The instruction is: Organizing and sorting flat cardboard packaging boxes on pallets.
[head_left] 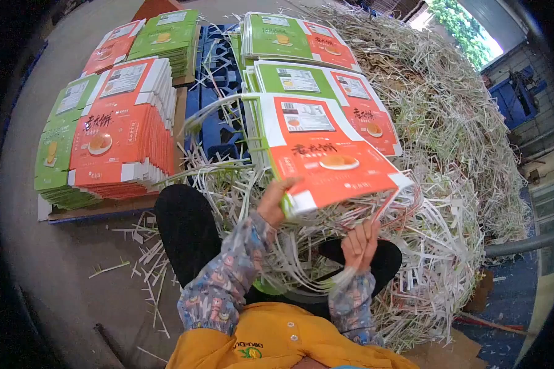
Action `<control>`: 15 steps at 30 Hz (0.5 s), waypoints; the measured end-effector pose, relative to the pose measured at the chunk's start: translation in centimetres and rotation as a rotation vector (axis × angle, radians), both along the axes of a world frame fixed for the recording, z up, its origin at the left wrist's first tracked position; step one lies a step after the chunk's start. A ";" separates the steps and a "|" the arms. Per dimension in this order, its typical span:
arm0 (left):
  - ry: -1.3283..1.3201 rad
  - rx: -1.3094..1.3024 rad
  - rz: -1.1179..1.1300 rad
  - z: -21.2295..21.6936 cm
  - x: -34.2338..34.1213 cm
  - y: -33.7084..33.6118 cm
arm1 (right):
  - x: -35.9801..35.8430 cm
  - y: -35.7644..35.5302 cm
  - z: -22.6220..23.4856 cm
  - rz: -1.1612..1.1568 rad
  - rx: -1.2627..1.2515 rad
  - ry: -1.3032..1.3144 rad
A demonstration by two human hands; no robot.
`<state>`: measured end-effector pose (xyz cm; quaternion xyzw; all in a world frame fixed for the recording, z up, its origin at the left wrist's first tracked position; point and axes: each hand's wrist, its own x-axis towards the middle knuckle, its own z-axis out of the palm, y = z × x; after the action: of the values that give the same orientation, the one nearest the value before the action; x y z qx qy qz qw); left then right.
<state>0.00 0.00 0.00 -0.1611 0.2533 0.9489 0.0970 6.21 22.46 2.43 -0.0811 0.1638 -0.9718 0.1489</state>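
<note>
A: How is the left hand (278, 200) at this moment?

B: It is closed on the lower left corner of an orange printed carton sheet (326, 160). This sheet lies slanting at the centre of the frame. Whether it touches the stack behind it, I cannot tell.

A: And the right hand (359, 243)?

B: It is below the right corner of the sheet, its fingers curled closed around thin paper strips (385, 209). Both arms wear patterned sleeves (218, 280).

A: What is found around them?

B: Just above the sheet there is a green and orange stack (362, 114), and another similar stack (283, 40) is at the upper centre. Orange and green piles (114, 144) stand at the left. Between the two sides one sees a blue pallet (220, 132).

A: And farther?

B: A big heap of shredded strips (440, 117) fills the right side, and at the upper right corner green leaves (455, 27) are visible through an opening.
</note>
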 end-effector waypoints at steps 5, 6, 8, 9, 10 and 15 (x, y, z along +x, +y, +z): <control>0.084 0.116 -0.023 1.0 -0.9 -0.9 | -2.0 6.6 -7.8 -0.739 1.521 -0.093; 0.102 0.097 -0.038 0.6 -1.0 -1.8 | -2.6 6.9 -8.3 -0.756 1.387 -0.211; 0.051 0.033 -0.038 0.8 -0.6 -2.1 | -3.7 6.9 -6.8 -0.767 1.312 -0.358; 0.027 -0.030 -0.037 0.8 -0.7 -2.3 | -4.5 5.9 -5.3 -0.782 1.355 -0.383; 0.019 -0.031 -0.052 0.5 -1.1 -2.0 | -5.3 7.6 -4.9 -0.626 1.450 -0.136; 0.032 -0.088 -0.060 -0.2 -0.7 -0.8 | -7.7 2.9 -0.3 -0.404 1.335 -0.180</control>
<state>-0.68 -0.81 -0.22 -0.1422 0.3012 0.9359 0.1142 -1.46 25.38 2.10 0.1406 0.7243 -0.6750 -0.0035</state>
